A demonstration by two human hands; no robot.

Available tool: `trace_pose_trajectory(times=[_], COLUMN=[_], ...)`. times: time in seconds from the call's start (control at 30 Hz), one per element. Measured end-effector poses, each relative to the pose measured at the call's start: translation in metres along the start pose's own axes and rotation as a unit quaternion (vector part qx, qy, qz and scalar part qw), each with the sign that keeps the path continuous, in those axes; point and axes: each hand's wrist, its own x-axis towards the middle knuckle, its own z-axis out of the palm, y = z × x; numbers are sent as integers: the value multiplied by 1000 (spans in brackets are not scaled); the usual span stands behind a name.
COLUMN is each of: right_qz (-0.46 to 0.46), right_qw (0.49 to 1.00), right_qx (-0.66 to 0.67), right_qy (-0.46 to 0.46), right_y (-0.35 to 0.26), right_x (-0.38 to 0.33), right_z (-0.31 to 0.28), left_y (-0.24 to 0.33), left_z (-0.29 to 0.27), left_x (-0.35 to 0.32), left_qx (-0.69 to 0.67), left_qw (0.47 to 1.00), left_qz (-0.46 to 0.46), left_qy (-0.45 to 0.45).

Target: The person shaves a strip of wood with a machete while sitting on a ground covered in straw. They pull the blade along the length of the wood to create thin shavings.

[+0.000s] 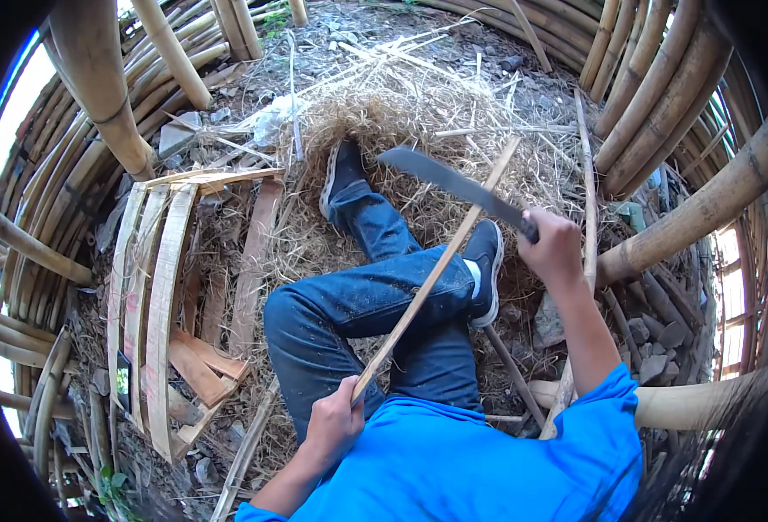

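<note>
My right hand (551, 244) is closed round the dark handle of a machete (454, 184), its broad blade reaching left over the far part of a bamboo strip (436, 274). Whether the blade touches the strip I cannot tell. Near my lap, my left hand (333, 424) grips the strip's lower end. From there the long, narrow strip slants up and to the right, across my crossed legs in blue jeans (358, 300) and past my dark shoe (486, 265).
Curly shavings (375, 117) cover the ground ahead. At left stands a slatted wooden crate (162, 296) with pieces of wood inside. Bamboo poles (97, 87) rise at left, and more thick poles (697, 204) crowd the right side. Stones (658, 361) lie at the right.
</note>
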Motion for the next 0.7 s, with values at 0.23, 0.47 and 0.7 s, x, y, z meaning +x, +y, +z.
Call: trace_pose_trajectory(times=[0.23,0.47,0.7], right_qz=[205,374,237], right_qw=[975,837,874], right_qx=[84,399,423], right_qy=[19,4,-29], right_y=[49,-14,-70], right_x=[-16,-91,-115], right_z=[31,87,77], left_y=[0,10,11], left_z=[9,10,11], left_x=[10,29,38], left_qx=[-4,-237,-411], left_qw=[1000,958,883], left_qz=[-1,-147,-161], left_qy=[-19,-63,-159])
